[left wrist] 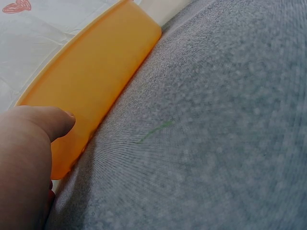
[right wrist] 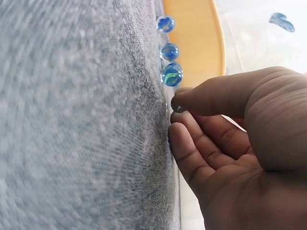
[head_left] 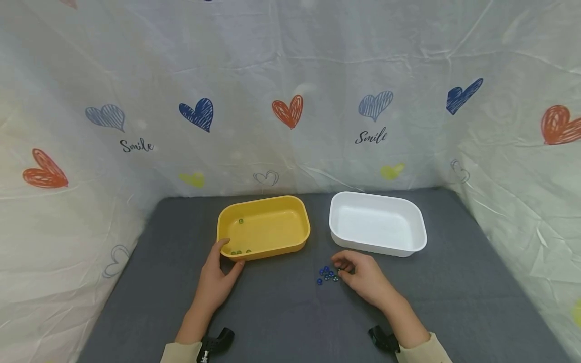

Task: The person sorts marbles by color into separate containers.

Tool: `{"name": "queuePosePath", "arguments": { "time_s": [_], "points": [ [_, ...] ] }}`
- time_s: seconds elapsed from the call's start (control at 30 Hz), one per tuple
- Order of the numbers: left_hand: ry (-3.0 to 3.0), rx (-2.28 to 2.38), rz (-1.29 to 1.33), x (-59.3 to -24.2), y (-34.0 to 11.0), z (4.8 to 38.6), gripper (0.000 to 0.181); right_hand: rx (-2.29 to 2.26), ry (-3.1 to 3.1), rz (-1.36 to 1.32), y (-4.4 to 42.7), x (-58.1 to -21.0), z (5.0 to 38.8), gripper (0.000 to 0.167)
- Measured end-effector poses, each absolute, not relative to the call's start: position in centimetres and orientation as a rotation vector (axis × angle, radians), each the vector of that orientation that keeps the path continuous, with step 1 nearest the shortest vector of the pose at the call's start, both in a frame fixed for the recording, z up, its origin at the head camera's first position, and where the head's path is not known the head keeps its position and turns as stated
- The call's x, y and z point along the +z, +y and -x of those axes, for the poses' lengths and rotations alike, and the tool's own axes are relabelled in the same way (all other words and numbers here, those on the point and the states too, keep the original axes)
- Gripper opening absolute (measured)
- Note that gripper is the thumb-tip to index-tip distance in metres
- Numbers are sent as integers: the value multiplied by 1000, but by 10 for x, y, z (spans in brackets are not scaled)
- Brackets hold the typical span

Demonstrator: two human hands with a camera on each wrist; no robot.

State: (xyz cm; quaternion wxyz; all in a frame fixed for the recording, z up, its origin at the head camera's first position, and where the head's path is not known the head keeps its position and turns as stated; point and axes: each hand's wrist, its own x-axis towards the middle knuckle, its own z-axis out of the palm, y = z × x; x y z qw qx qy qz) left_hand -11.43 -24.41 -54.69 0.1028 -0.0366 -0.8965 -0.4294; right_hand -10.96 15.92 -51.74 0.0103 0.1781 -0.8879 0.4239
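Note:
At the near left corner of the yellow tray [head_left: 272,250], my left hand [head_left: 214,285] grips the rim. Its thumb [left wrist: 53,120] presses the outer wall in the left wrist view, and the other fingers reach over the edge. Several greenish marbles [head_left: 241,221] lie inside that tray. My right hand [head_left: 363,277] is low over the cloth, pinching a dark greenish marble [right wrist: 178,106] between thumb and fingertips, which partly cover it. Just left of those fingers sits a loose cluster of blue marbles [head_left: 327,277]; some appear close up as clear glass with blue swirls [right wrist: 170,51].
A white tray [head_left: 376,248] stands at the back right, beyond my right hand. Grey cloth [head_left: 290,312] covers the table. Behind and at both sides hangs a pale curtain [head_left: 245,146] printed with hearts.

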Motion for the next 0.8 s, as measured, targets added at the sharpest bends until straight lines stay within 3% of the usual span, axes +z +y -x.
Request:
{"name": "queuePosePath", "arguments": {
  "time_s": [0.8],
  "points": [
    [-2647,-1241,104,-547,-243,115,72,1386,-2712,-645,139,-488,119,26]
  ]
}}
